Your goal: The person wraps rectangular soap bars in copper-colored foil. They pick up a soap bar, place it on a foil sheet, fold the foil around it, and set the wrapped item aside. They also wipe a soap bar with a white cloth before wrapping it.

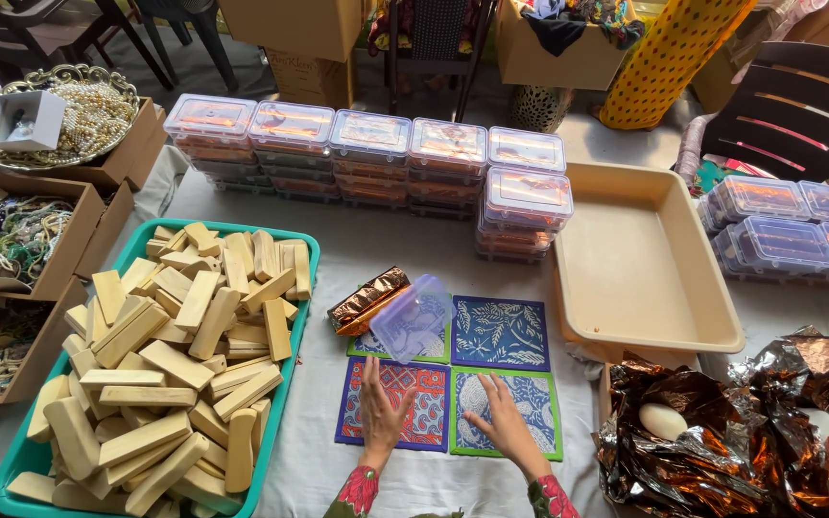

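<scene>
Nearest me: both hands flat, fingers spread, gripping nothing. My left hand (379,414) lay on the red-and-blue patterned mat (394,404), my right hand (505,419) on the green-edged blue mat (509,411) beside it.

Status as I judged it: four mats were laid in a two-by-two square on the white table (338,460), so layout looked done. On the far-left mat sat an empty clear plastic box (413,318), with a bar in brown foil (367,298) touching it. The blue leaf mat (500,332) was bare. Box was unfilled and unlidded, so packing looked barely begun.

Containers:
- Teal tray (301,288), left: heaped with pale wooden blocks (170,360).
- Crumpled foil heap (731,436), right: a white oval soap (662,420) lay on it.
- Beige tray (640,259), further right: nothing in it.
- Stacked lidded boxes (370,158), far edge: orange contents, unclear what.
- Cardboard boxes (13,235), far left: tangled cords.
</scene>
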